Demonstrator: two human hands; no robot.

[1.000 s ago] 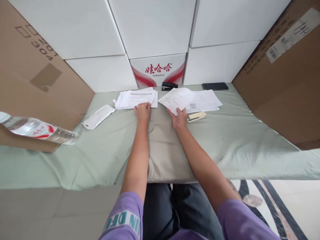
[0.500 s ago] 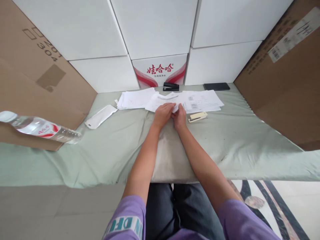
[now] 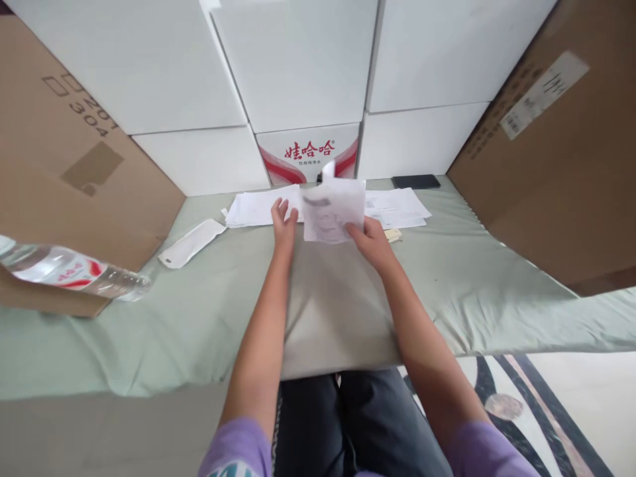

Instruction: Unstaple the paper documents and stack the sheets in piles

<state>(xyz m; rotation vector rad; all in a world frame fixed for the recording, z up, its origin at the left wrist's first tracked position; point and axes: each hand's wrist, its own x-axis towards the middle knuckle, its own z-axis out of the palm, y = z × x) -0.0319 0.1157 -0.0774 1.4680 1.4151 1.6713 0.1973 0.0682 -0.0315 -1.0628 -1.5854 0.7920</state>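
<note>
Blurred printed paper sheets (image 3: 330,209) stand lifted in front of me, their top edge curling over. My right hand (image 3: 371,240) grips their lower right side, thumb on the near face. Left of the sheets, my left hand (image 3: 285,222) has its fingers apart and holds nothing. Behind it lies a stack of white papers (image 3: 256,207). More printed papers (image 3: 397,205) lie to the right, beyond my right hand. A cream stapler (image 3: 393,235) is partly hidden by that hand. The black stapler at the back is almost wholly covered by the raised sheets.
A white pouch (image 3: 193,244) and a water bottle (image 3: 74,270) are on the left. A black phone (image 3: 416,181) lies at the back right. White boxes (image 3: 303,66) wall off the back. Brown cartons (image 3: 561,165) flank the green cloth (image 3: 472,285).
The sheets, earlier low on the table under both hands, are now raised in my right hand. My left hand has let go and moved left, its fingers spreading.
</note>
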